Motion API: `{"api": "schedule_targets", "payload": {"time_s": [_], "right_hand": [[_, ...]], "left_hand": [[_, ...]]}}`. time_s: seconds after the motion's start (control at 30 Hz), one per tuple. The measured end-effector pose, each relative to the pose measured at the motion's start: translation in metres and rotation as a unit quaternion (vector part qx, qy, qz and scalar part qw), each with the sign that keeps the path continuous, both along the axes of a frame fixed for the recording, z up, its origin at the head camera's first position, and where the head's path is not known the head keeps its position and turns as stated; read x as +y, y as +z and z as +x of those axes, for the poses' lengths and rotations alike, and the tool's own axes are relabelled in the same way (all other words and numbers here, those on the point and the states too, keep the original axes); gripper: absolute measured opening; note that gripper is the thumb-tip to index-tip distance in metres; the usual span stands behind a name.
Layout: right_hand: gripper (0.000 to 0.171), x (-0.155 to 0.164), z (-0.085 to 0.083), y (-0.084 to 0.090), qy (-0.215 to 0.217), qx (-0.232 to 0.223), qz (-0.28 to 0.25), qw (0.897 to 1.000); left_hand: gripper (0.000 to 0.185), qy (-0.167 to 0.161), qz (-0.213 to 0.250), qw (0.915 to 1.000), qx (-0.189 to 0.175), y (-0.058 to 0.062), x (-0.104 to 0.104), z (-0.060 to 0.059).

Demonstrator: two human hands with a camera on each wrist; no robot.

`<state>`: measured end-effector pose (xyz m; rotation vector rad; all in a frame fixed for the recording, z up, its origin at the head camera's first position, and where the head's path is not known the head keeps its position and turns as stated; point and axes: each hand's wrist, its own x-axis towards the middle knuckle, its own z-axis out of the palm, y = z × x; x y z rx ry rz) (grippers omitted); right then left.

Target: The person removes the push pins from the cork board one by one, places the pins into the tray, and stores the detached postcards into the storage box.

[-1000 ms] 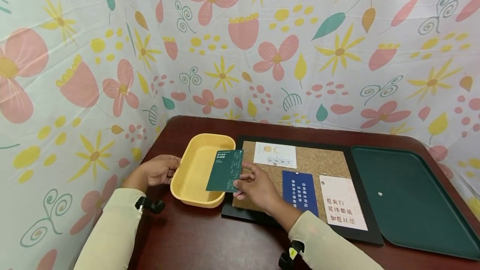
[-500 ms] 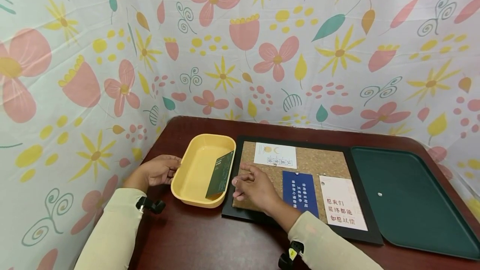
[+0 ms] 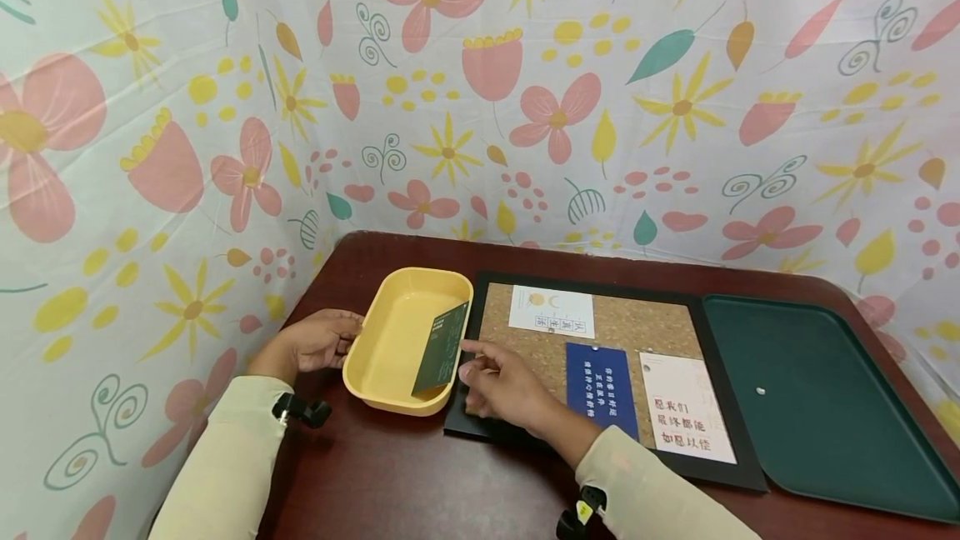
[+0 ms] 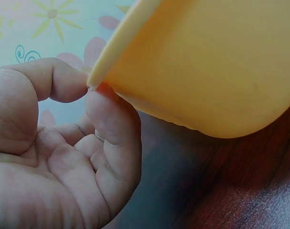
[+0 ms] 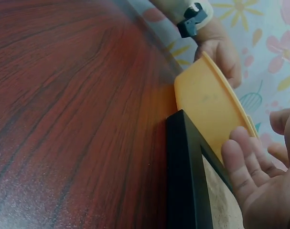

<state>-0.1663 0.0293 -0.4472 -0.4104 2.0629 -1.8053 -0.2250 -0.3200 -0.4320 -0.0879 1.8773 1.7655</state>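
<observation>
A yellow plastic tub (image 3: 386, 357) stands at the left of the table. My left hand (image 3: 324, 342) pinches its left rim between thumb and index finger, as the left wrist view (image 4: 82, 143) shows close up. Inside the tub, a dark green card (image 3: 441, 348) with pale print leans against the right wall. Beside that wall is my right hand (image 3: 504, 382), holding nothing, its fingers loosely bent. The index fingertip is at the tub's right rim; whether it touches I cannot tell. In the right wrist view the right hand (image 5: 269, 181) is over the board's edge.
Right of the tub lies a cork board (image 3: 637, 319) with a black frame (image 3: 731, 407). On it are a white card (image 3: 551, 312), a blue card (image 3: 600, 390) and a pale pink card (image 3: 686, 407). A dark green tray (image 3: 817, 407) with a small silvery piece (image 3: 761, 391) adjoins it.
My right hand has let go of the green card, which dropped into the tub and now leans on its right wall. The right hand then shifted slightly left and down. The left hand stayed put.
</observation>
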Motion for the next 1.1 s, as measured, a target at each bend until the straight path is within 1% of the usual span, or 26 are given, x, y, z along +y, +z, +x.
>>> {"api": "schedule_targets", "payload": {"time_s": [0.17,0.37,0.5,0.6,0.67,0.8,0.9,1.1], "right_hand": [[0.046,0.001,0.002,0.001,0.032,0.013,0.027,0.999],[0.049,0.003,0.002,-0.003,0.033,0.013,0.022,0.999],[0.049,0.010,0.002,-0.003,0.024,0.021,0.037,0.999],[0.046,0.019,0.001,-0.004,0.009,0.038,0.057,0.998],[0.043,0.026,0.001,-0.006,-0.002,0.045,0.065,0.997],[0.039,0.044,-0.001,-0.009,-0.021,0.044,0.068,0.996],[0.038,0.056,-0.002,-0.010,-0.026,0.041,0.069,0.996],[0.038,0.072,-0.003,-0.006,-0.030,0.054,0.095,0.994]], "left_hand": [[0.020,0.001,0.001,1.0000,-0.001,0.000,0.000,0.000],[0.020,-0.001,-0.003,1.0000,-0.001,-0.001,0.000,0.001],[0.024,0.006,-0.014,0.9999,0.003,-0.004,0.001,0.001],[0.025,0.013,-0.023,0.9996,0.010,-0.005,0.001,0.002],[0.025,0.015,-0.025,0.9995,0.015,-0.005,0.001,0.003],[0.024,0.015,-0.020,0.9995,0.019,-0.004,0.000,0.006],[0.027,0.019,-0.023,0.9992,0.027,-0.004,-0.001,0.008],[0.031,0.034,-0.047,0.9970,0.050,-0.003,-0.001,0.009]]}}
